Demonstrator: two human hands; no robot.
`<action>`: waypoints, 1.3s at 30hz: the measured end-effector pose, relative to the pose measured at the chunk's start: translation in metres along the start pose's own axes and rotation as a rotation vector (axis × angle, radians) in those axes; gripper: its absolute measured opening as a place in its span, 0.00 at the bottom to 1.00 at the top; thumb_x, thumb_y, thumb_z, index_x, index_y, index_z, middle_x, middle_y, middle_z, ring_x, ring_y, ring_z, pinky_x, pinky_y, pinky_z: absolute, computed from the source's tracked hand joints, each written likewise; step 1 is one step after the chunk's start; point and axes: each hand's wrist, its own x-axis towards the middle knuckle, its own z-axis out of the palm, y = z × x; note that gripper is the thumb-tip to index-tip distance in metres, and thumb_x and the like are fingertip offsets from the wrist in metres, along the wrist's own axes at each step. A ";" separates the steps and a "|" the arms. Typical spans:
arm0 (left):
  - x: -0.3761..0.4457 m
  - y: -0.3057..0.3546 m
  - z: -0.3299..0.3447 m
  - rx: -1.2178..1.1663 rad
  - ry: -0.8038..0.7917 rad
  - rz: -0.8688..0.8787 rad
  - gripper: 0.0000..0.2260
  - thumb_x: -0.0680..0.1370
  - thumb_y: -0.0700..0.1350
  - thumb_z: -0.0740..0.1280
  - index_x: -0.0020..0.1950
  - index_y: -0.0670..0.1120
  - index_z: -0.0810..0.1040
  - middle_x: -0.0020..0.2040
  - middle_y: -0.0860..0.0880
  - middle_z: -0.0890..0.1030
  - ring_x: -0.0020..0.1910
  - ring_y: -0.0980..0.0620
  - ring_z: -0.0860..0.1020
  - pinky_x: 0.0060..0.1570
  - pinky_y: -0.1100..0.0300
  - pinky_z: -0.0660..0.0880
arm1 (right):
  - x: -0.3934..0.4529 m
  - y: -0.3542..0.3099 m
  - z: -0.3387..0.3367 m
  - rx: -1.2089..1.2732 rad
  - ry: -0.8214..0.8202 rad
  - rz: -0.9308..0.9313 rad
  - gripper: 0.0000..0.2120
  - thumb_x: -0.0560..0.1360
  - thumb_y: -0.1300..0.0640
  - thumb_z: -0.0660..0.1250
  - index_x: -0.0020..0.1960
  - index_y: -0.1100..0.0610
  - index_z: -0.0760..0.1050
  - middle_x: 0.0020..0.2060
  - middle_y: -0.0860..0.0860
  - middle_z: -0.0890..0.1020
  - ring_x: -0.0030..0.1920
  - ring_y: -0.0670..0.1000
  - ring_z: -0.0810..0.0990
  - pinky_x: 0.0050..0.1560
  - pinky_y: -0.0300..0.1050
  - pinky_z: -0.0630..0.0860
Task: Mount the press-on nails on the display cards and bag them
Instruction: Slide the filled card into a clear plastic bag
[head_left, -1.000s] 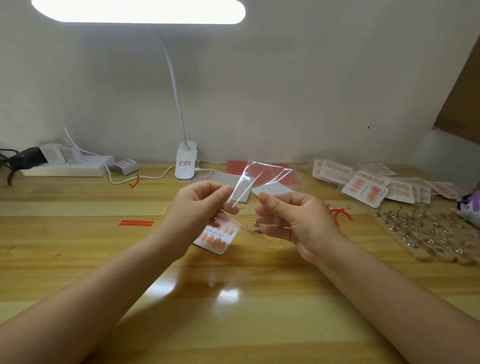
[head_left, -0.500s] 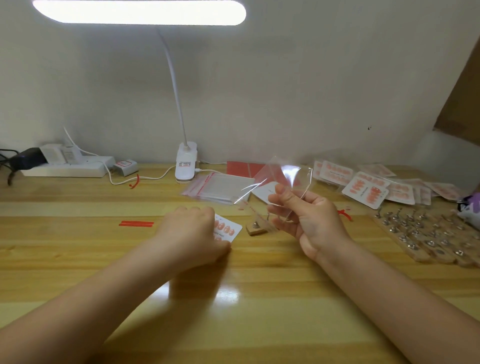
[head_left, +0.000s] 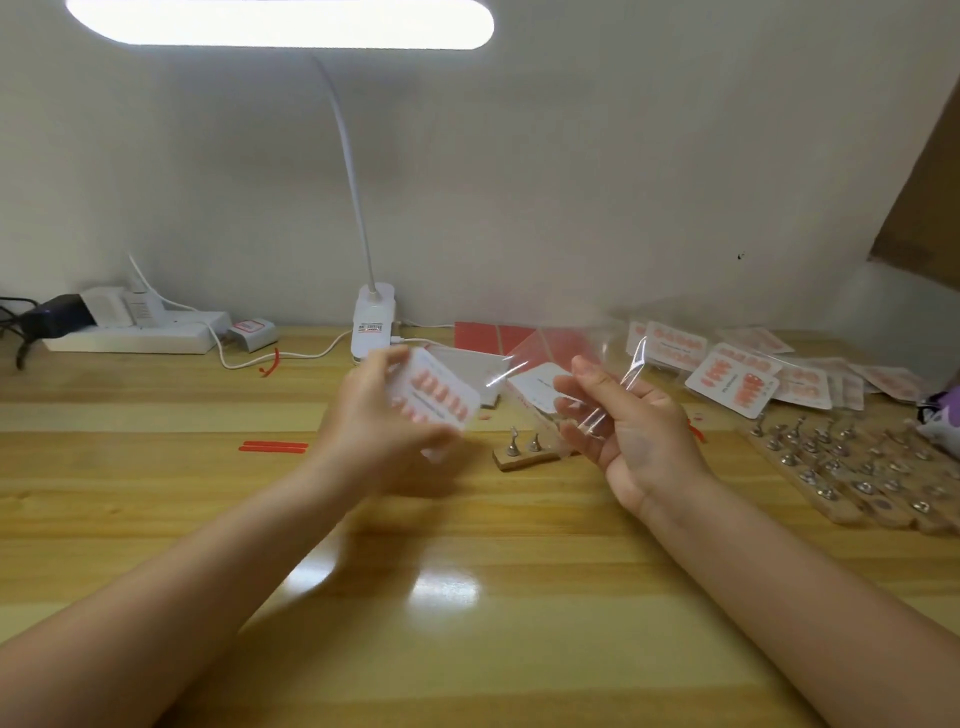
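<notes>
My left hand (head_left: 379, 415) holds a white display card (head_left: 439, 397) with two rows of pink press-on nails, lifted above the wooden table and blurred by motion. My right hand (head_left: 626, 426) pinches a clear plastic bag (head_left: 587, 364) raised just right of the card, its mouth toward the card. A gap separates card and bag. A stack of empty clear bags (head_left: 480, 371) lies behind the hands. Several bagged nail cards (head_left: 743, 376) are piled at the back right.
A small wooden block with metal nail stands (head_left: 524, 452) sits between my hands. Longer wooden strips of stands (head_left: 852, 467) lie at the right. A clip lamp base (head_left: 373, 325), power strip (head_left: 130, 332), red sheets (head_left: 491, 338) and red strips (head_left: 274, 447) sit further back and left.
My left hand went down to the table, picked up the nail card and raised it toward the bag. My right hand kept the bag and shifted slightly right.
</notes>
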 end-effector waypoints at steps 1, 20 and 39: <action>0.003 0.003 -0.004 -0.150 0.055 -0.037 0.36 0.63 0.36 0.80 0.65 0.53 0.69 0.55 0.53 0.77 0.46 0.59 0.82 0.42 0.65 0.80 | 0.001 -0.003 -0.001 -0.069 -0.006 -0.009 0.07 0.70 0.58 0.75 0.46 0.59 0.81 0.41 0.56 0.86 0.37 0.48 0.83 0.31 0.40 0.78; -0.026 0.051 -0.007 -0.673 -0.080 -0.022 0.23 0.64 0.48 0.75 0.56 0.40 0.76 0.45 0.43 0.85 0.45 0.45 0.85 0.38 0.60 0.80 | -0.029 -0.017 0.020 -0.582 -0.455 -0.350 0.09 0.76 0.51 0.69 0.43 0.55 0.81 0.27 0.55 0.81 0.26 0.51 0.74 0.27 0.36 0.71; -0.027 0.055 -0.007 -0.666 -0.282 -0.108 0.12 0.71 0.38 0.70 0.54 0.42 0.80 0.48 0.42 0.85 0.47 0.45 0.84 0.40 0.61 0.81 | -0.019 -0.016 0.009 -0.504 -0.415 -0.328 0.10 0.76 0.53 0.68 0.46 0.61 0.81 0.28 0.53 0.80 0.28 0.52 0.74 0.26 0.37 0.70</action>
